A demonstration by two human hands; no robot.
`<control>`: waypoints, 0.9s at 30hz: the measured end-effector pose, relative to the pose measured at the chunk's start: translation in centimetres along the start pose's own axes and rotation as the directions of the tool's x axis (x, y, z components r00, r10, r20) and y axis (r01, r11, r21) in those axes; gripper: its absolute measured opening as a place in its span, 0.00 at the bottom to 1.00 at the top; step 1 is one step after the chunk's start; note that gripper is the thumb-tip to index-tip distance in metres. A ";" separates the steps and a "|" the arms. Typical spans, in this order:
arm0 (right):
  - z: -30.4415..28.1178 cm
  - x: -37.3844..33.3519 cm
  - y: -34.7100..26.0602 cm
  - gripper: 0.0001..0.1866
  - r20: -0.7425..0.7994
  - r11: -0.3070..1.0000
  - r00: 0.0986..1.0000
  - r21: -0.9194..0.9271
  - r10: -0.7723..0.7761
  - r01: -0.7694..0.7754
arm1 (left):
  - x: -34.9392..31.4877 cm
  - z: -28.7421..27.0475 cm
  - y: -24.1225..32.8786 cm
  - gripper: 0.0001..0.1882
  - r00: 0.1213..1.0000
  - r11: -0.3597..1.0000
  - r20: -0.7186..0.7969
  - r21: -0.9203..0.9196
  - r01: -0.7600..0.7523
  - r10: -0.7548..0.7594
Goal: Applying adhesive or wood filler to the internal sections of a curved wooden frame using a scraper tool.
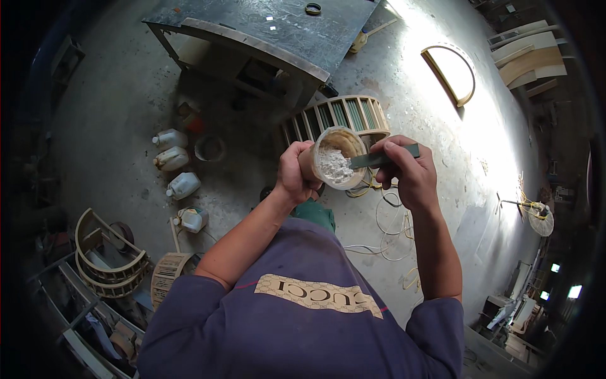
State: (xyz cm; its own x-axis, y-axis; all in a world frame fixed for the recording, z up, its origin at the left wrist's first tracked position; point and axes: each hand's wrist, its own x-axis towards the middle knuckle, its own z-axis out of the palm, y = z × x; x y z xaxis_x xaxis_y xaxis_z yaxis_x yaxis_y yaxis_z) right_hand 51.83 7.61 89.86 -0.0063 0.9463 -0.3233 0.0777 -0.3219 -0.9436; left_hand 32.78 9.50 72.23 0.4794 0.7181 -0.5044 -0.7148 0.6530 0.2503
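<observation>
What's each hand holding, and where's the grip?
Left hand: a round tub, gripped around its outer side wall. Right hand: a flat dark green strip, held near the end away from the white material in the tub.

Over there, a round, stained tub (341, 140) is held tilted in midair, crumbly white material (334, 167) heaped inside; a flat dark-green strip (366, 160) reaches into its mouth, beside the heap.

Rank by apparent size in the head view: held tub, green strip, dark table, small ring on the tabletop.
1. Dark table
2. Tub
3. Green strip, partly hidden by fingers
4. Small ring

Tub and strip are nearer the camera; true proportions unsure.
</observation>
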 end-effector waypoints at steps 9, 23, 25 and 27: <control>0.0 -0.4 -0.2 0.16 -0.159 0.984 0.986 0.163 -0.048 0.075 | -0.7 1.0 1.3 0.13 0.994 0.993 0.031 0.053 -0.109 0.108; 1.4 -2.0 -7.1 0.17 -0.040 0.905 0.932 -0.256 -0.360 0.338 | 0.1 0.8 0.6 0.13 0.984 0.992 0.125 -0.021 -0.122 0.124; 1.6 -2.1 -7.7 0.17 -0.026 0.891 0.925 -0.280 -0.380 0.358 | -0.1 1.0 0.7 0.14 0.982 0.994 0.154 -0.003 -0.112 0.111; 1.9 -2.3 -8.2 0.17 -0.010 0.856 0.906 -0.333 -0.424 0.396 | -0.3 1.2 0.8 0.16 0.980 0.993 0.161 0.008 -0.119 0.116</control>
State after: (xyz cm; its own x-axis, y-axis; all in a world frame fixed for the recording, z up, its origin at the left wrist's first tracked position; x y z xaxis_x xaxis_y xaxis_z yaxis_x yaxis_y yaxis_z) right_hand 49.32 8.01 98.22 -0.0282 0.9938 0.1076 0.3958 0.1100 -0.9117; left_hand 32.63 10.12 73.56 0.4691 0.8182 -0.3324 -0.7627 0.5651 0.3146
